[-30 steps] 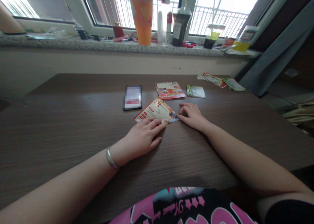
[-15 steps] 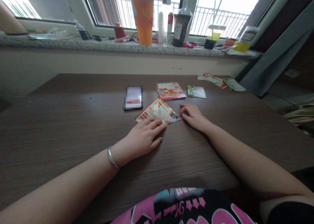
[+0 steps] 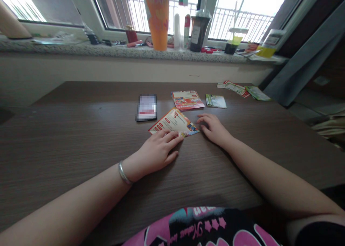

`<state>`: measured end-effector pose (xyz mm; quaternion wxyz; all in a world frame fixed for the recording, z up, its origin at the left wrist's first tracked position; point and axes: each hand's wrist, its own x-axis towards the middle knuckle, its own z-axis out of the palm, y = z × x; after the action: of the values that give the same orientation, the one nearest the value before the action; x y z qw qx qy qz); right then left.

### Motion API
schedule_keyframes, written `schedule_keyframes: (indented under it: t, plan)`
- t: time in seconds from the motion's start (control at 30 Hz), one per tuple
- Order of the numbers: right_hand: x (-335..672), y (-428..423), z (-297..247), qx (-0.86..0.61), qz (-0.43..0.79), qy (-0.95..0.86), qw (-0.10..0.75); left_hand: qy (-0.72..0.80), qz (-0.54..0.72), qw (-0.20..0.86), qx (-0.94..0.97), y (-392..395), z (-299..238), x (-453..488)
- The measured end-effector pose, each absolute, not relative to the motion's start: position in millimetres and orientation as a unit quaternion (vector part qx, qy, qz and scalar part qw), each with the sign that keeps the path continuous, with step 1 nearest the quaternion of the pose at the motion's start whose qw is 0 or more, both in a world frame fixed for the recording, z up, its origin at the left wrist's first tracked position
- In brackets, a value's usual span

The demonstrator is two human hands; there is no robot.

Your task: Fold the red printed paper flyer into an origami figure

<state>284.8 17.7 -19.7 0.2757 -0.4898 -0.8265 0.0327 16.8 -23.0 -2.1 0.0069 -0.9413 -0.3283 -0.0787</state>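
Observation:
My left hand (image 3: 161, 149), with a silver bangle on the wrist, lies flat with its fingertips on the lower edge of a cream card (image 3: 175, 122) that has a red border and printed pictures. The fingers are stretched out and cover part of the card. My right hand (image 3: 213, 128) rests on the table just past the card's right corner, fingers slightly curled and apart, holding nothing. Behind the card lies a stack of red and cream printed cards (image 3: 188, 100). To its right is a smaller stack of green and white cards (image 3: 216, 101).
A dark-edged phone-like device (image 3: 147, 107) with a blurred screen lies left of the cards. More printed cards (image 3: 237, 88) are at the table's far right. On the granite windowsill (image 3: 107, 51) stand a tall orange cup (image 3: 159, 21), a dark drink cup (image 3: 198, 30) and several small items.
My right hand's fingers have shifted very slightly. The left hand and the card under it stay almost exactly where they were.

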Motion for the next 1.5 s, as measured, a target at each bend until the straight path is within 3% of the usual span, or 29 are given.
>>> schedule_keyframes:
  t: [0.07,0.2,0.57,1.5]
  plan:
    - [279.1,10.3,-12.3,-0.426,-0.011,-0.859,0.284,-0.323,-0.08,0.004,-0.943,-21.5,-1.6,16.5]
    - [266.0,-4.5,-3.2,-0.334,-0.034,-0.917,0.215,-0.315,-0.082,0.003,-0.946,-17.5,-1.7,16.5]
    - [257.4,-7.4,-1.5,-0.352,-0.051,-0.924,0.144,-0.311,-0.093,0.017,-0.946,-15.2,-0.8,18.4]
    - [261.2,-10.4,1.0,-0.363,-0.022,-0.92,0.147,-0.326,0.013,-0.024,-0.945,-7.7,38.8,-16.6]
